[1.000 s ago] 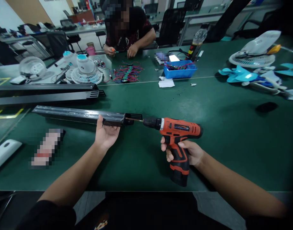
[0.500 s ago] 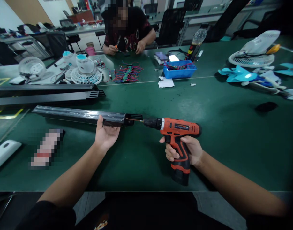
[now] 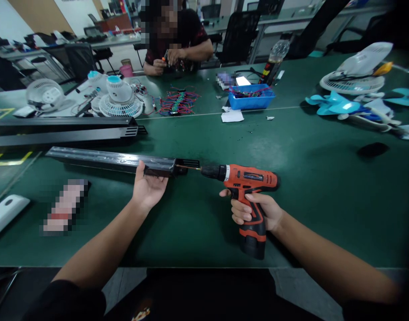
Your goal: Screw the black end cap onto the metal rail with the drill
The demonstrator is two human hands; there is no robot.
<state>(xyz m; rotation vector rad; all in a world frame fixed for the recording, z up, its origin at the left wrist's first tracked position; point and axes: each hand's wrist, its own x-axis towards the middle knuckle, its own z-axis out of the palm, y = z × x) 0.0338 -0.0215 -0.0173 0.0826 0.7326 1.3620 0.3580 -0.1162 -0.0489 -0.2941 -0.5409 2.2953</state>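
One straight line serves best: over the green table [image 3: 191, 232], the left hand [image 3: 149, 191] pinches the dark bar [image 3: 107, 159] between thumb and fingers, the right hand [image 3: 273, 211] curls round the orange drill [image 3: 251, 175], thin bit [image 3: 191, 167] aimed at the bar's end.

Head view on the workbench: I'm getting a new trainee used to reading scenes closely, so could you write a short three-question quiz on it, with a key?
1. Multiple choice. What colours are the body of the drill in the right hand?
A) Blue and white
B) Orange and black
C) Green and yellow

2. True or false. The left hand grips the long dark bar near the end closer to the drill.

3. Fill in the missing word. The blue bin holds a tangle of thin ______.

Key: 1. B; 2. True; 3. wires.
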